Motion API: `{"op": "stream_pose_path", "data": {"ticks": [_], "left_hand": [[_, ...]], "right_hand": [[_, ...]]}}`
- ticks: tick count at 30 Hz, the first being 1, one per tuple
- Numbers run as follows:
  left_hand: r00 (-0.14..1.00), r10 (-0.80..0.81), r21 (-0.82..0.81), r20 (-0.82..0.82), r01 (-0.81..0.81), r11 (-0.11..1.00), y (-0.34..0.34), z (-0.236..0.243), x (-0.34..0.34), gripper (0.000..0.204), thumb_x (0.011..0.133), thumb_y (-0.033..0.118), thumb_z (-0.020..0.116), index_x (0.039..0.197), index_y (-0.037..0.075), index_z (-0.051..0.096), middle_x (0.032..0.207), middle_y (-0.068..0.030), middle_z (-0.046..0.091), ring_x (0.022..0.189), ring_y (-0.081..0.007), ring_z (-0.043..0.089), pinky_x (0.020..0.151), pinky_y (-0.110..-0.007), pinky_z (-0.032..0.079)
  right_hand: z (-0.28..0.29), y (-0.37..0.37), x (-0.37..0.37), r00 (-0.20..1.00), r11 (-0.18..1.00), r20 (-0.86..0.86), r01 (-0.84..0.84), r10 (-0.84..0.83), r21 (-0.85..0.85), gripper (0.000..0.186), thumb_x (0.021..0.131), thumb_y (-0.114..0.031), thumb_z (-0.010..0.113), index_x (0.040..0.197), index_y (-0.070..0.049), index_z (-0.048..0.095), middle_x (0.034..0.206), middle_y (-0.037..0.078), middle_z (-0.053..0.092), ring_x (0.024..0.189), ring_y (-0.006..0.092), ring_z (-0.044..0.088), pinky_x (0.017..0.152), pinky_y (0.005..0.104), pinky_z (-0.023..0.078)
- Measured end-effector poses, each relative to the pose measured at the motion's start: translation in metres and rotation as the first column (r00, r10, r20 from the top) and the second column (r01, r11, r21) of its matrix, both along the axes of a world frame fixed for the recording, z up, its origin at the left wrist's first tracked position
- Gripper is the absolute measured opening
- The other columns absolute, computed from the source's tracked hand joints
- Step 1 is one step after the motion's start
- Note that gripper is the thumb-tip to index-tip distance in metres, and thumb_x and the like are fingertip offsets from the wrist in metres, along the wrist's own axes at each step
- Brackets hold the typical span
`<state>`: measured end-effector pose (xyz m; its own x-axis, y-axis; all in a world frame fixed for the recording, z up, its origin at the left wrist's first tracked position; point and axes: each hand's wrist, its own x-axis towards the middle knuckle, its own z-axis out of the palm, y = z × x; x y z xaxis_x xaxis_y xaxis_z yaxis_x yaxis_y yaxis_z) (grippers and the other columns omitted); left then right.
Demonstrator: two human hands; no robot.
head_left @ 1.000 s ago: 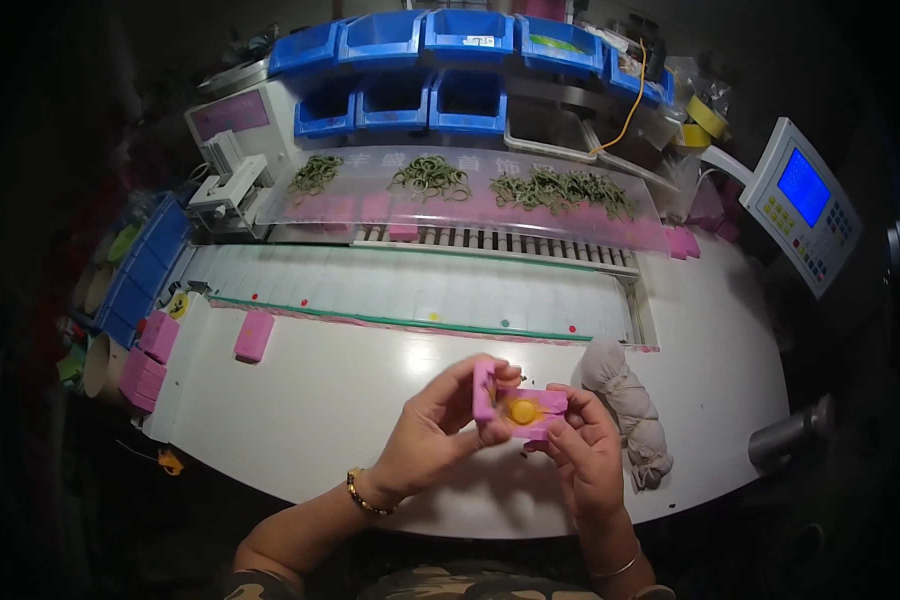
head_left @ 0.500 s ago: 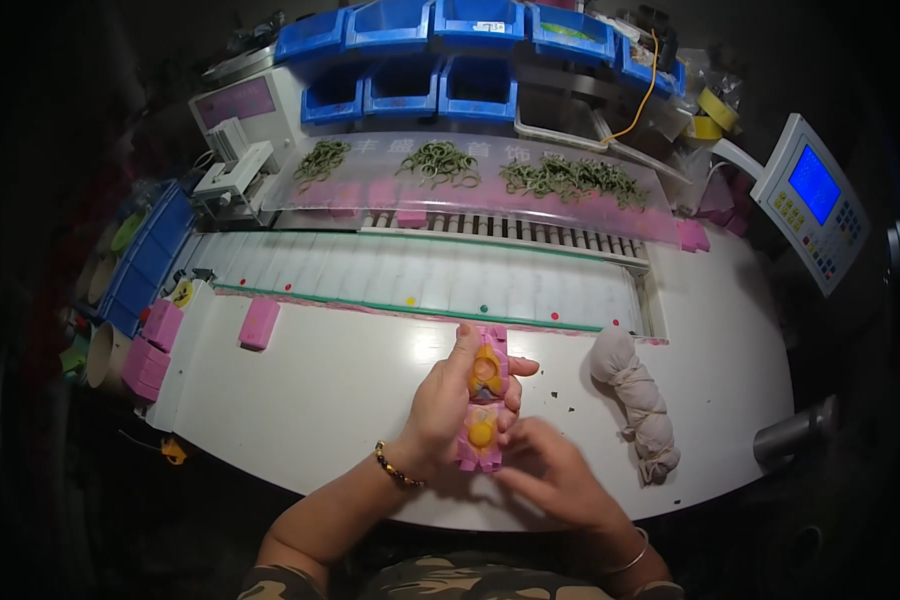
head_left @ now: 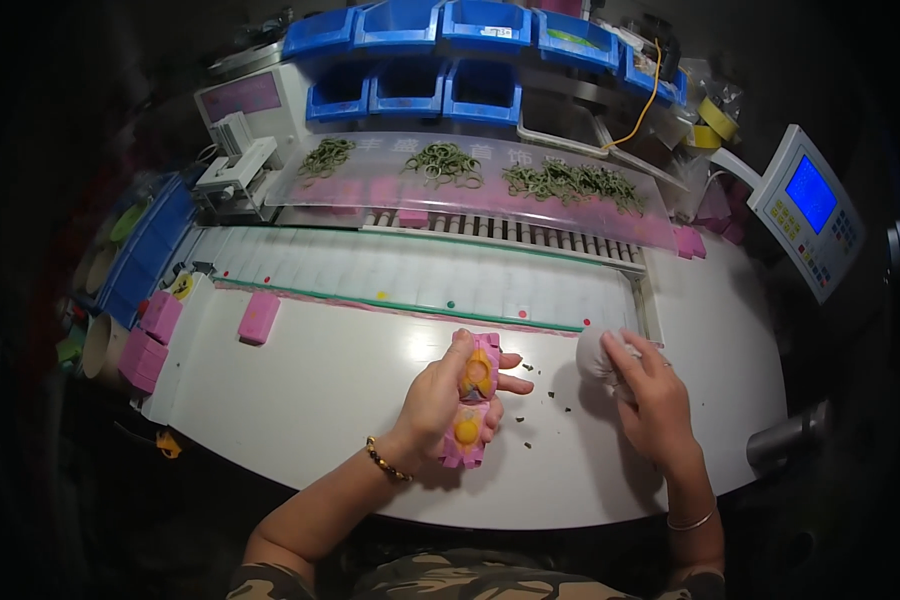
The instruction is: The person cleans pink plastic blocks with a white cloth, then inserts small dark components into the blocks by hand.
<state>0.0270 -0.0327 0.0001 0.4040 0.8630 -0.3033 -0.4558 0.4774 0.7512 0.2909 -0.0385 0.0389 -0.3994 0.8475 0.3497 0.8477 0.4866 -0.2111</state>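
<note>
My left hand (head_left: pixel 433 401) grips a pink rubber mold spread into two halves, its thumb along the upper edge and fingers underneath. The upper mold half (head_left: pixel 480 352) has a yellow-orange ring-shaped hollow, while the lower mold half (head_left: pixel 461 460) carries a round yellow patch. To the right, my right hand (head_left: pixel 660 405) is wrapped round a white knotted cloth pouch (head_left: pixel 592 362), its rounded end pointing toward the mold. The pouch's other end is hidden behind the hand. Several dark crumbs (head_left: pixel 551 394) lie on the white table between my hands.
A closed pink block (head_left: pixel 258 318) lies on the table (head_left: pixel 320 400) at left. Behind runs a pale conveyor (head_left: pixel 420 270) with a green edge. Greenish rings (head_left: pixel 575 185) lie on a translucent shelf, blue bins (head_left: pixel 405 88) above. A control panel (head_left: pixel 808 210) stands at right.
My right hand has left the mold and moved right, taking hold of the cloth pouch and lifting it. The mold stays in my left hand, shifted slightly left. The conveyor's coloured dots have moved left.
</note>
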Motion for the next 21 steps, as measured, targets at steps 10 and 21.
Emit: {"op": "stream_pose_path", "data": {"ticks": [10, 21], "left_hand": [[0.951, 0.023, 0.149, -0.308, 0.024, 0.989, 0.002, 0.009, -0.002, 0.061, 0.102, 0.050, 0.024, 0.121, -0.001, 0.054, 0.096, -0.0129, 0.063, 0.055, -0.0168, 0.058, 0.049, -0.029, 0.051], [0.964, 0.246, 0.446, -0.099, -0.177, 0.877, -0.005, 0.019, -0.013, 0.063, 0.101, 0.047, 0.037, 0.140, -0.002, 0.038, 0.117, -0.0144, 0.061, 0.086, -0.0112, 0.055, 0.073, -0.025, 0.050]], "right_hand": [[0.009, -0.024, -0.078, 0.923, 0.918, 0.202, -0.361, 0.327, 0.164, 0.057, 0.074, -0.004, 0.061, 0.129, -0.017, 0.059, 0.128, 0.019, 0.056, 0.071, 0.0189, 0.059, 0.068, 0.0286, 0.050], [0.049, -0.034, -0.091, 0.926, 0.877, 0.061, -0.372, 0.371, 0.304, 0.050, 0.073, -0.004, 0.061, 0.123, -0.012, 0.064, 0.127, 0.024, 0.056, 0.070, 0.0200, 0.059, 0.068, 0.0293, 0.052]]}}
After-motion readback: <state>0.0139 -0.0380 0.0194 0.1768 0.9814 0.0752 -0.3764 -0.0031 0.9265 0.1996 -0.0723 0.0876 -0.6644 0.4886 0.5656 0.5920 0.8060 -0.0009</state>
